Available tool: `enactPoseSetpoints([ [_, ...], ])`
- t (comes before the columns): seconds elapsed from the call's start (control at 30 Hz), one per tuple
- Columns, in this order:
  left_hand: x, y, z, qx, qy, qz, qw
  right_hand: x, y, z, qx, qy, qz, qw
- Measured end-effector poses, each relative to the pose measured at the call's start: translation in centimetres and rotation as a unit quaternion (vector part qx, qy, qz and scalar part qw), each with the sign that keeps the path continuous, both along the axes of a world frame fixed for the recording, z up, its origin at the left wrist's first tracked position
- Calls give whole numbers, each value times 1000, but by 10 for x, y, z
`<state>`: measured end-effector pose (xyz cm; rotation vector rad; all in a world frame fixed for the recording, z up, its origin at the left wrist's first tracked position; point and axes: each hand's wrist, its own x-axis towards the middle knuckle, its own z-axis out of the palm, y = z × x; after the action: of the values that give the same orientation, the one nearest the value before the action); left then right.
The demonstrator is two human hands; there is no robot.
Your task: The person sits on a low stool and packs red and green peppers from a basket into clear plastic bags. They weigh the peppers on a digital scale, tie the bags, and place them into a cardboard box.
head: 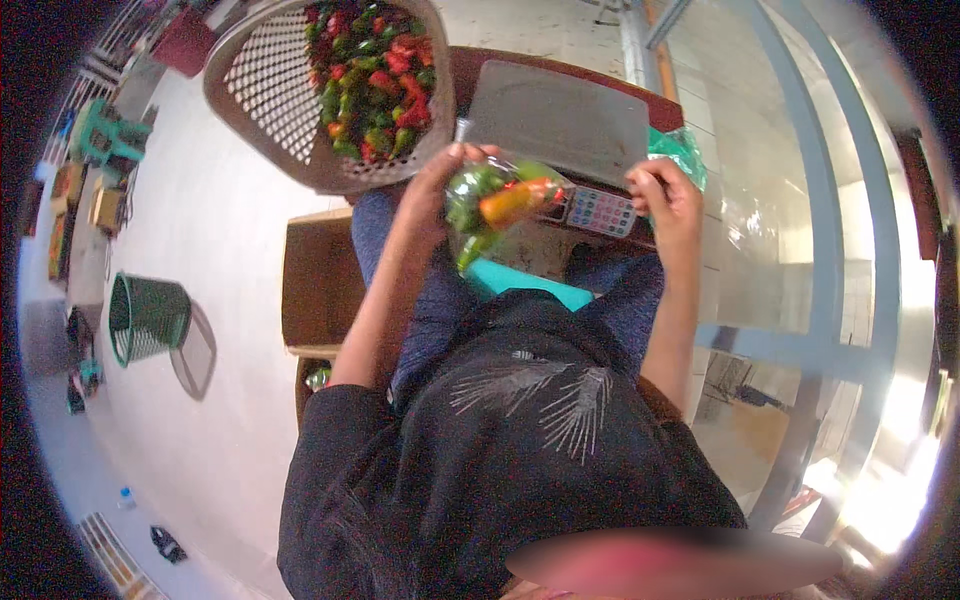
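Note:
My left hand (439, 180) grips a clear plastic bag of peppers (517, 201), green with some orange and red, held above my lap. To the right of the bag is my right hand (667, 191), its fingers curled together; whether it pinches a bit of the clear plastic cannot be told. Just beyond the hands lies a digital scale with a grey platform (559, 109) and a keypad (600, 210). A plastic basket (262, 97) holding many red and green peppers stands at the upper left of the scale, its rim close to my left hand.
A green plastic bag (679, 154) lies at the scale's right. Beside my left leg stands an open brown box (319, 285). A green waste basket (150, 319) is on the floor at left. A glazed partition with a grey-blue frame (806, 187) rises at right.

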<state>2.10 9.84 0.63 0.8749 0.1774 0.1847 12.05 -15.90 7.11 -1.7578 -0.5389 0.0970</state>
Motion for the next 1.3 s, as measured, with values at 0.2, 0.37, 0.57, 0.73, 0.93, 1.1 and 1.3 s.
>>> enactPoseSetpoints([
  [0.2,-97,76,41,104,122,48,986,7,-44,-37,18,105,-42,993],
  [0.37,-246,204,-46,277,360,-155,877,9,-54,-54,-2,103,-64,993],
  [0.57,-475,200,-168,320,688,-288,584,12,-52,-55,-21,126,-53,990],
  [0.73,-570,103,-222,312,690,-191,625,13,-51,-53,-48,107,-64,991],
  [0.93,-629,30,-268,357,798,-68,481,13,-43,-50,-78,83,-50,992],
  [1.1,-612,-11,-290,459,795,-205,340,8,-12,-39,-122,56,-30,991],
  [1.3,-596,47,-299,546,762,-244,246,-5,-1,-34,-156,59,-32,986],
])
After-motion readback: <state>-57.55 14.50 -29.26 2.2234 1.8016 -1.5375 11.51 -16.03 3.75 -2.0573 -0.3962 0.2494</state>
